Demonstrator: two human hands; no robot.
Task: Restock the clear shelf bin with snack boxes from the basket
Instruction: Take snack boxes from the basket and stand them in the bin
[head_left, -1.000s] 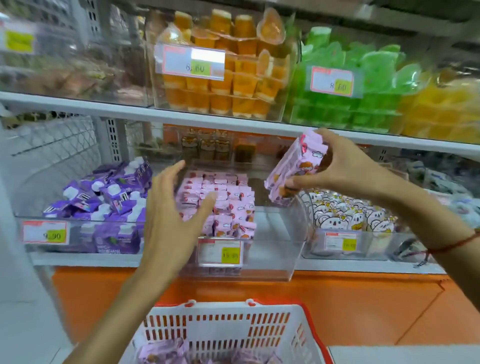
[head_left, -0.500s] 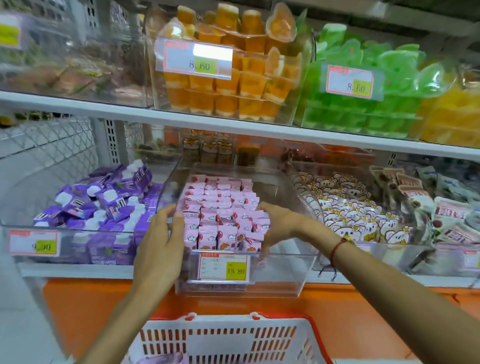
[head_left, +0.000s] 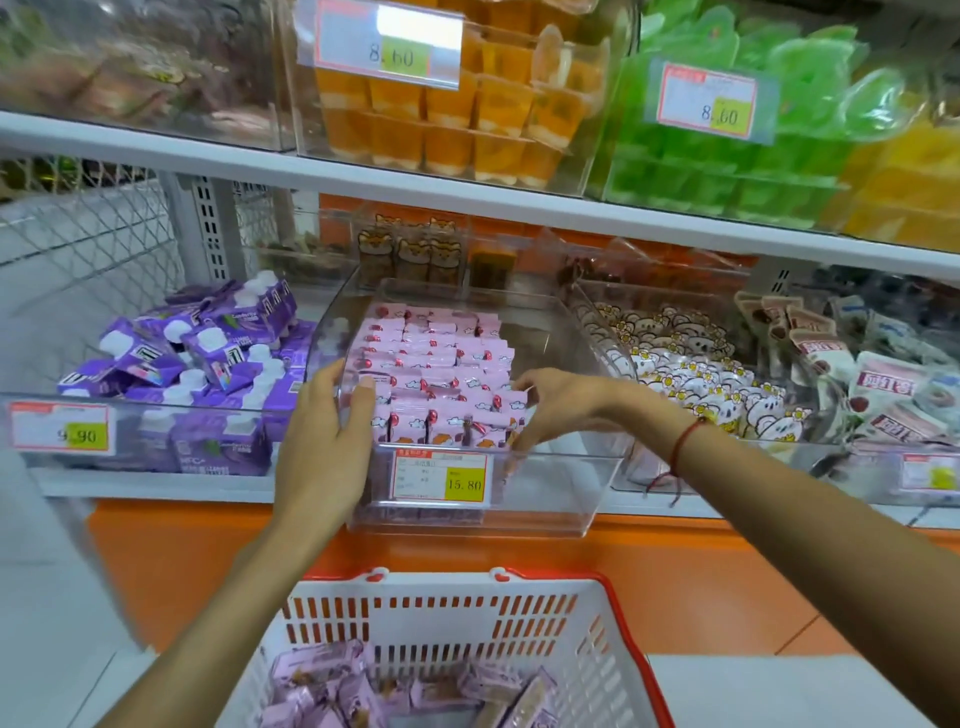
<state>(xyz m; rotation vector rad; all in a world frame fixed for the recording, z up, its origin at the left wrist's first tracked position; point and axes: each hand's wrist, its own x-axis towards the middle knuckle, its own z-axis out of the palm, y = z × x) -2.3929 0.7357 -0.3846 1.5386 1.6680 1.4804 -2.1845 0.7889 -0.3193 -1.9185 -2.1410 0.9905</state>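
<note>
The clear shelf bin stands on the middle shelf, filled with rows of pink snack boxes. My left hand lies with straight fingers against the bin's front-left corner, its thumb over the rim beside the boxes. My right hand reaches inside the bin. Thumb and curled fingers pinch the boxes at the right end of the front rows. Below, the white basket with a red rim holds several wrapped pink snack boxes.
A bin of purple pouches stands left of the clear bin, and a bin of white bear-shaped packs stands to its right. Orange and green jelly cups fill the shelf above. An orange base panel runs below the shelf.
My right hand came down with a pack of pink boxes from above the bin into its front right. My left hand moved onto the bin's left corner.
</note>
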